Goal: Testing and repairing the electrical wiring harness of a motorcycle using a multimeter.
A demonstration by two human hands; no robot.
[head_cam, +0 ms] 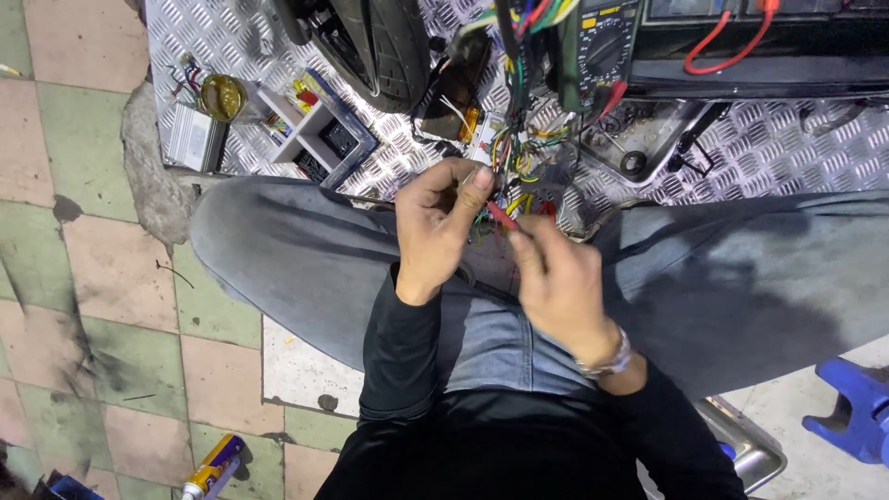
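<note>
Thin red probe [503,217] pinched in right hand [560,282], touching multicoloured wires [515,153].

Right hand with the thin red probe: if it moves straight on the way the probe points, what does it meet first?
Probably the left hand: the thin red probe in the right hand points at its thumb and the coloured wires there. Depth is unclear.

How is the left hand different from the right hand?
The left hand pinches a bundle of coloured wires between thumb and fingers, while the right hand holds a thin red probe like a pencil. The right hand has a silvery bracelet at its wrist; the left hand's wrist is bare. The left hand sits higher in the picture than the right hand. Both come out of black sleeves and meet over the knees.
</note>
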